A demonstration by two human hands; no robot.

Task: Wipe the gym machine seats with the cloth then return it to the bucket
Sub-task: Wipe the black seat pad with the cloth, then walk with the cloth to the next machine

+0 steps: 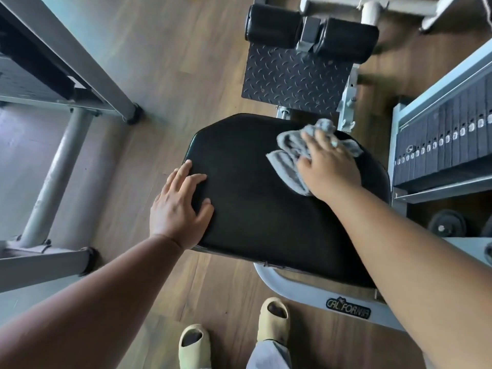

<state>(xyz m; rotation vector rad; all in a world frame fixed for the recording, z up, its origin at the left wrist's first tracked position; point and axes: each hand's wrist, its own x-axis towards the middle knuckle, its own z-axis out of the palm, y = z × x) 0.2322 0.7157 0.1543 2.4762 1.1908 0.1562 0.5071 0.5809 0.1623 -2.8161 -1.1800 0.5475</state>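
Observation:
A black padded gym machine seat (255, 198) fills the middle of the head view. My right hand (328, 166) presses a crumpled grey cloth (288, 161) flat against the seat's far right part; the cloth sticks out past my fingers on the left and at the top. My left hand (179, 209) rests palm down on the seat's left edge with its fingers spread and nothing in it. No bucket is in view.
A black tread footplate (292, 83) and two black roller pads (311, 30) lie beyond the seat. A weight stack (447, 139) stands at the right. A grey machine frame (61, 161) stands on the wooden floor at the left. My feet in beige slides (231, 331) are below.

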